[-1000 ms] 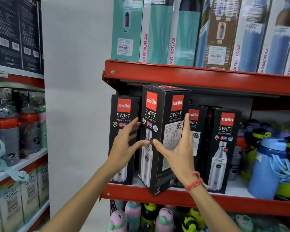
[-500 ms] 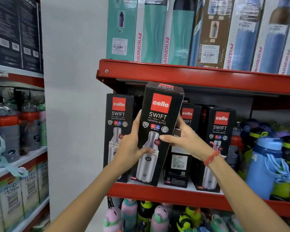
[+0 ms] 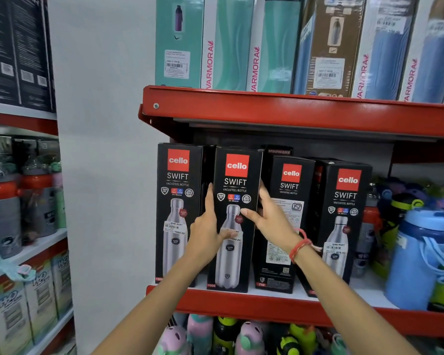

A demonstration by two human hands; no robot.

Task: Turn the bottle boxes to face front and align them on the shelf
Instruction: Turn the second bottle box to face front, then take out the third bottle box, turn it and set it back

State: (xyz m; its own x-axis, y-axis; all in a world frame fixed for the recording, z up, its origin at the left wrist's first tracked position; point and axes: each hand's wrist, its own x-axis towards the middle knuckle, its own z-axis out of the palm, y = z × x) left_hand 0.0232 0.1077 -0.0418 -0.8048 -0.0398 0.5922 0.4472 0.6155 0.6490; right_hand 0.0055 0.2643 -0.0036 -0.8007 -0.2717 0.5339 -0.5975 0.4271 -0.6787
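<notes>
— Hands on what?
— Left hand (image 3: 207,228) and right hand (image 3: 269,219) clasp the second Cello box (image 3: 235,219) by its sides; it stands upright, front out, on the red shelf (image 3: 241,302).
— Neighbours?
— First box (image 3: 178,211) just left faces front; third box (image 3: 283,221) shows its label side.

red metal shelf (image 3: 241,302), white deck, centre of frame. four black cello boxes stand upright on it in a row: first box (image 3: 177,213) at left, second box (image 3: 235,226) just beside it, third box (image 3: 280,226) showing a printed side panel, fourth box (image 3: 341,221) front-facing. blue bottle (image 3: 418,257) stands at right.
</notes>
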